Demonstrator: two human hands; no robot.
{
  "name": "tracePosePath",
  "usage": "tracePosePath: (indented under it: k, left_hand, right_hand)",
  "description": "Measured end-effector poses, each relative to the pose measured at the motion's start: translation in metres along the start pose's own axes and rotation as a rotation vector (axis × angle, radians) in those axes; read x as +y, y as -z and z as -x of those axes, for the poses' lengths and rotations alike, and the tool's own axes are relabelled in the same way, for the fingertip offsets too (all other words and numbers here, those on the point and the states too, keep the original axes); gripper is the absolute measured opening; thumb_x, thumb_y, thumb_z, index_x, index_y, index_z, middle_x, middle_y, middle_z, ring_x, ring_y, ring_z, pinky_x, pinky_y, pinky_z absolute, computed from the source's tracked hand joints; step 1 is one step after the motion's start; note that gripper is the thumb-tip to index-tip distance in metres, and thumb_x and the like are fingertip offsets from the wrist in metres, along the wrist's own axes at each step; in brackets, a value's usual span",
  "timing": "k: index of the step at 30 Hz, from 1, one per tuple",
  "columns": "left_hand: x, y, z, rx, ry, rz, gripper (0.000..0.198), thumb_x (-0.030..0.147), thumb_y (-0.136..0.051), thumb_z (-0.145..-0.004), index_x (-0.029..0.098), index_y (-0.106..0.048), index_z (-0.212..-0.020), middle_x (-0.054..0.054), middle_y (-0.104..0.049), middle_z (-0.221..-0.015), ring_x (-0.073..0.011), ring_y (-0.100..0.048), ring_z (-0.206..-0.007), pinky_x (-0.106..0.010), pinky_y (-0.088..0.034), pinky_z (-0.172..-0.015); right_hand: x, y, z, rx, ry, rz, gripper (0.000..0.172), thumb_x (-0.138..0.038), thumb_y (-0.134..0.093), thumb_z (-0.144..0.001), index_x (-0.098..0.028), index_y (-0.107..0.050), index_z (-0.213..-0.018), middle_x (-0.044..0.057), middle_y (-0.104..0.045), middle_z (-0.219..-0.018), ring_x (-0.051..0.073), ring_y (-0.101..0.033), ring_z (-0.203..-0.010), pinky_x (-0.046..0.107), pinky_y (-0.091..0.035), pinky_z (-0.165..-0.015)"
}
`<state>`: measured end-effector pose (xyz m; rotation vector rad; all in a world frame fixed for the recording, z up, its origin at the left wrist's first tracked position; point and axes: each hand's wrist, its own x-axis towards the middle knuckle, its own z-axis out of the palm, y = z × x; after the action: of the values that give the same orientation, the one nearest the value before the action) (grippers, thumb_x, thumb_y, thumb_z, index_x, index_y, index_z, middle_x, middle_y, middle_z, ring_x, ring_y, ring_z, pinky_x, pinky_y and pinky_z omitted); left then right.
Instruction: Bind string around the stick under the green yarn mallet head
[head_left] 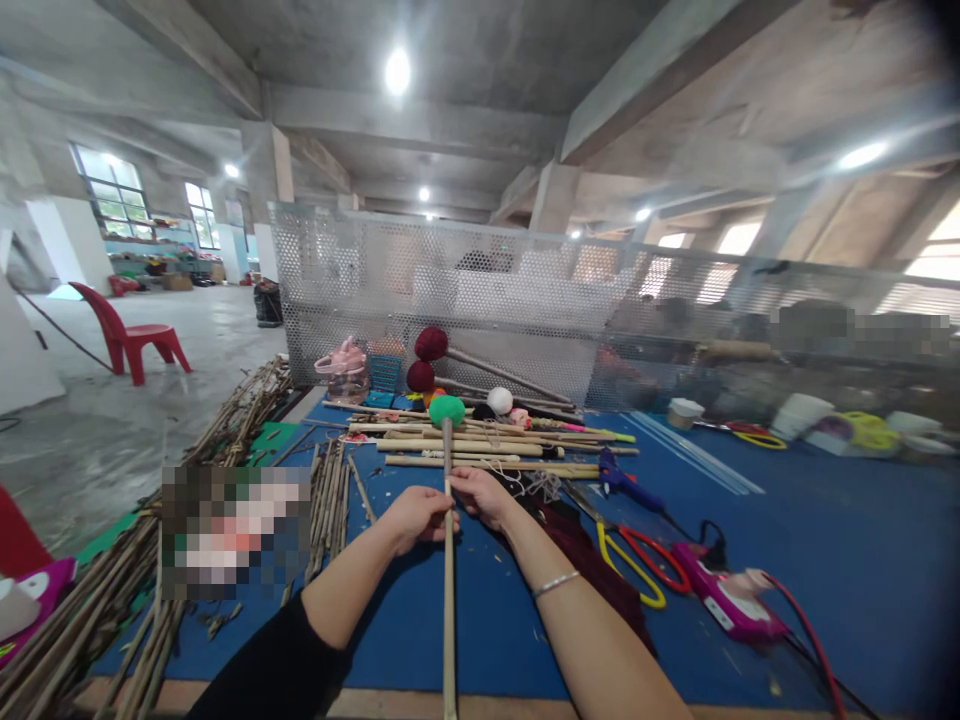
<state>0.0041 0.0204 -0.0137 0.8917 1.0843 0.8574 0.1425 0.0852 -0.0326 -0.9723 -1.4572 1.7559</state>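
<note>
Green and bumpy, a small ball sits on the far end of a long, thin, pale wooden stick. The stick points away across the blue-topped bench. The left hand and right hand are close together, both pinching the stick below the ball. Big metal scissors with red and yellow handles and a blue glue gun lie to the right. Thin brown twigs lie to the left.

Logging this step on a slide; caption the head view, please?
Left hand and right hand holding a green-headed stick above a blue table.
</note>
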Motion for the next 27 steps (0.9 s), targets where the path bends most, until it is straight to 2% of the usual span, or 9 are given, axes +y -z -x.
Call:
tracePosePath:
  k: [2,5,7,10,14,17,22,24,27]
  left_hand:
    - [-0.001,0.002,-0.001,0.036,-0.008,-0.064,0.031,0.037,-0.069,-0.056,0.013,-0.053,-0.067,-0.003,-0.060,-0.060,-0.0106,-0.058,-0.053,-0.021,-0.044,-0.051]
    - [-0.008,0.006,-0.008,0.169,-0.146,-0.220,0.032,0.037,-0.070,-0.054,0.014,-0.050,-0.065,0.003,-0.053,-0.048,-0.0069,-0.049,-0.041,-0.019,-0.039,-0.044]
    - [-0.011,0.008,-0.011,0.206,-0.223,-0.263,0.034,0.037,-0.072,-0.051,0.015,-0.049,-0.064,0.005,-0.051,-0.045,-0.0057,-0.044,-0.038,-0.018,-0.036,-0.040]
    - [-0.010,0.007,-0.012,0.141,-0.222,-0.162,0.035,0.037,-0.072,-0.050,0.014,-0.049,-0.064,0.004,-0.053,-0.047,-0.0063,-0.047,-0.041,-0.019,-0.039,-0.044]
    - [-0.003,0.001,-0.005,-0.006,-0.105,-0.020,0.034,0.038,-0.071,-0.053,0.012,-0.054,-0.068,-0.003,-0.060,-0.061,-0.0089,-0.057,-0.053,-0.020,-0.043,-0.054]
    - [-0.004,0.000,-0.004,0.002,-0.084,-0.042,0.033,0.039,-0.069,-0.055,0.012,-0.054,-0.068,-0.002,-0.059,-0.060,-0.0093,-0.057,-0.053,-0.020,-0.043,-0.052]
    - [-0.009,0.002,-0.007,0.103,-0.176,-0.163,0.035,0.039,-0.070,-0.055,0.014,-0.050,-0.071,0.004,-0.051,-0.049,-0.0074,-0.049,-0.043,-0.019,-0.039,-0.044]
    - [-0.008,0.002,-0.006,0.071,-0.138,-0.124,0.035,0.037,-0.071,-0.055,0.013,-0.051,-0.071,0.002,-0.055,-0.054,-0.0086,-0.053,-0.047,-0.019,-0.041,-0.046]
    - [-0.002,0.002,-0.001,-0.046,-0.057,-0.013,0.033,0.034,-0.070,-0.057,0.011,-0.056,-0.075,-0.003,-0.061,-0.068,-0.0095,-0.057,-0.055,-0.020,-0.044,-0.051]
  right_hand:
    - [0.000,-0.002,-0.001,0.036,0.000,0.051,0.026,-0.035,-0.063,-0.061,-0.015,-0.050,-0.071,-0.011,-0.033,-0.038,0.002,-0.019,-0.030,0.019,-0.008,-0.030]
    - [0.001,-0.005,-0.003,0.085,-0.012,0.088,0.025,-0.034,-0.062,-0.061,-0.015,-0.050,-0.069,-0.011,-0.031,-0.036,0.002,-0.019,-0.029,0.018,-0.009,-0.030]
    - [-0.001,-0.006,-0.002,0.095,-0.016,0.083,0.025,-0.035,-0.063,-0.061,-0.015,-0.049,-0.069,-0.011,-0.030,-0.036,0.002,-0.019,-0.029,0.018,-0.009,-0.030]
    - [-0.004,-0.005,0.002,0.058,-0.019,0.027,0.028,-0.037,-0.064,-0.061,-0.015,-0.050,-0.072,-0.012,-0.029,-0.037,0.002,-0.017,-0.031,0.018,-0.008,-0.031]
    - [-0.006,-0.002,0.005,0.002,-0.041,-0.050,0.033,-0.039,-0.066,-0.060,-0.015,-0.050,-0.075,-0.012,-0.027,-0.038,0.002,-0.015,-0.032,0.018,-0.005,-0.033]
    - [-0.002,-0.004,0.001,0.060,-0.022,0.003,0.031,-0.039,-0.066,-0.061,-0.016,-0.045,-0.066,-0.011,-0.031,-0.037,0.002,-0.017,-0.030,0.019,-0.007,-0.032]
    - [0.004,-0.008,-0.007,0.134,-0.003,0.114,0.031,-0.041,-0.064,-0.063,-0.016,-0.045,-0.064,-0.011,-0.032,-0.037,0.002,-0.021,-0.029,0.018,-0.010,-0.030]
    - [0.003,-0.007,-0.006,0.110,-0.003,0.113,0.031,-0.041,-0.063,-0.064,-0.016,-0.046,-0.065,-0.010,-0.034,-0.038,0.002,-0.022,-0.029,0.018,-0.011,-0.030]
    - [0.001,-0.003,-0.002,0.023,-0.027,0.049,0.030,-0.041,-0.063,-0.065,-0.015,-0.049,-0.072,-0.009,-0.039,-0.042,0.001,-0.022,-0.029,0.018,-0.009,-0.031]
